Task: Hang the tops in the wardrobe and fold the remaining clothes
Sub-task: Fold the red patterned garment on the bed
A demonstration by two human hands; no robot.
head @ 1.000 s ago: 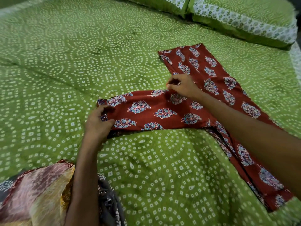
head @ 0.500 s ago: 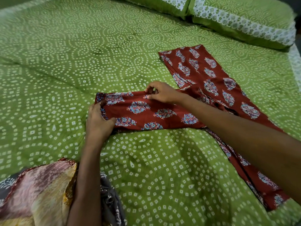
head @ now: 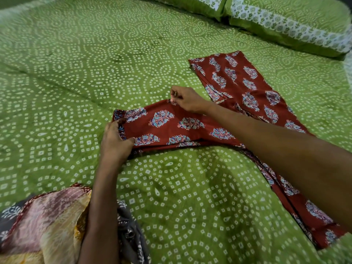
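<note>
**Both hands on the red printed garment, spread on the bed**

At the lower left corner lies a heap of other clothes: a pink and yellow patterned cloth on top, a dark grey printed one showing beneath and beside it. The left forearm passes over this heap on its way up to the garment.

The bed is covered with a green sheet printed all over with rings of white dots, and it fills almost the whole view.

The left hand grips the left end of the red printed garment; the thumb lies on top of the cloth and the fingers curl over its blue-trimmed edge. From this end a folded strip of the garment runs to the right, flat on the sheet.

Further right, the right hand pinches the far edge of that strip between thumb and fingertips, at a point near the middle of the bed. Its forearm crosses over the garment from the lower right.

Beyond the right hand the garment splits in two directions: one wide panel reaches away towards the pillows, and a long part runs down to the lower right corner, partly hidden under the right arm. The cloth is dark red with blue and white floral motifs.

At the top right, two green pillows with white printed borders lie side by side, well apart from the garment.
</note>
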